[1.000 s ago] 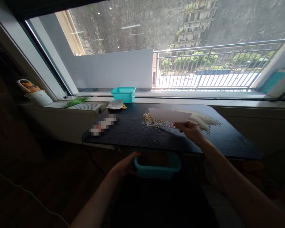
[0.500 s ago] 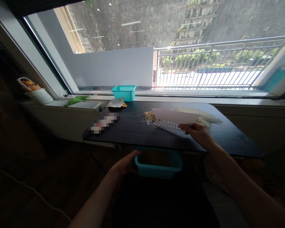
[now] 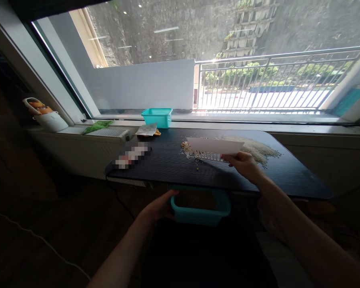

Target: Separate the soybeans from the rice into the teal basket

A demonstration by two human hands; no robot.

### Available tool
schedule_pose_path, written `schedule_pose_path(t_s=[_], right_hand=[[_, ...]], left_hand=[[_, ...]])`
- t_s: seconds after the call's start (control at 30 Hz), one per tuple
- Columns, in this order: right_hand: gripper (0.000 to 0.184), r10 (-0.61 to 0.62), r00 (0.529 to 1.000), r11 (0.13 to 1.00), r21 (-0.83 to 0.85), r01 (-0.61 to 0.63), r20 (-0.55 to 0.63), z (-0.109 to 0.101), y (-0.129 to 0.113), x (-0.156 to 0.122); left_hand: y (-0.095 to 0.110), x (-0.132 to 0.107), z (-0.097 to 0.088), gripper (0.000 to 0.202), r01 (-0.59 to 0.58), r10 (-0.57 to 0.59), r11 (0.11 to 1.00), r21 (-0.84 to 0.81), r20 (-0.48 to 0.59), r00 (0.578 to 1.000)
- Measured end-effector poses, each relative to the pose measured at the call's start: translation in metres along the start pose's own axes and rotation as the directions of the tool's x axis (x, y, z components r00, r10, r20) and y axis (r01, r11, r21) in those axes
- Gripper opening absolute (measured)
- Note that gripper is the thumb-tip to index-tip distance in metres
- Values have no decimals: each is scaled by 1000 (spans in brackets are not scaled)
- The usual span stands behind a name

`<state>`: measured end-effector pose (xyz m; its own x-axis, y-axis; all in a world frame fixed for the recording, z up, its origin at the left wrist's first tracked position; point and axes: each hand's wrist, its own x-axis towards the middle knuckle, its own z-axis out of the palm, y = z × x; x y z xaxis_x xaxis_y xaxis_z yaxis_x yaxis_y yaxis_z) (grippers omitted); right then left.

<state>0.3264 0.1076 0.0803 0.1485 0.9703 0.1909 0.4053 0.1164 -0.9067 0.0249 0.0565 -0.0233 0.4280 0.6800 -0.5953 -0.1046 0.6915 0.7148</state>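
Note:
My left hand (image 3: 160, 207) grips the left end of a teal plastic bin (image 3: 201, 216), held just below the table's front edge. Brown grain-like contents (image 3: 196, 199) lie inside it, too dark to name. In my right hand (image 3: 243, 163) is a thin white sheet (image 3: 214, 146) with a row of slots along its lower edge, pinched at its right corner and tilted over the table. By the sheet's left end sits a small heap of yellow and white kernels (image 3: 186, 149), partly hidden behind it. To the right spreads a pile of white rice-like grains (image 3: 255, 148).
The dark table (image 3: 165, 168) stands against the window sill. At its back left are another teal bin (image 3: 157, 118) and a paper packet (image 3: 147, 130). A blurred-out item (image 3: 132, 156) lies at the left. A green cloth (image 3: 98, 127) and white pot (image 3: 49, 120) rest on the radiator.
My right hand has moved a little to the left with the slotted sheet, covering more of the kernel heap. A single kernel now lies nearer the front edge. My left hand and bin stay put.

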Motion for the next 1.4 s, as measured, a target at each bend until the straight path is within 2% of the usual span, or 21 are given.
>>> schedule_pose_path(t_s=[0.13,0.27,0.5,0.77,0.93,1.1,1.23,1.4], right_hand=[[27,-12,1000,1000,-5,12,21,-9,-5,-11],[29,4,1000,999,-38,-4,-19,-16,-11,-20],[31,6,1000,999,-38,-6,-1,-8,-4,-18],[36,-6,999,997,-73,9,39,-9,-6,-46],[36,-39,999,999,-31,39,19,5,-10,-50],[33,-58,987,998,23,55,149,22,-10,-59],[32,-62,975,997,57,51,216,28,-14,-66],[32,-82,980,996,47,75,179,40,-20,-67]], left_hand=[[0,1,0,53,1,-1,1000,-3,-3,1000],[2,0,1,52,6,-6,1000,0,-12,1000],[2,-2,2,52,6,-6,1000,10,-11,1000],[0,-2,0,54,5,-5,1000,-2,3,1000],[1,-3,1,53,-3,3,1000,-5,-3,1000],[1,-4,-1,49,0,0,1000,-17,-11,1000],[6,-22,-16,50,0,0,999,-46,-9,1000],[10,-44,-34,49,37,-40,999,-36,-72,997]])
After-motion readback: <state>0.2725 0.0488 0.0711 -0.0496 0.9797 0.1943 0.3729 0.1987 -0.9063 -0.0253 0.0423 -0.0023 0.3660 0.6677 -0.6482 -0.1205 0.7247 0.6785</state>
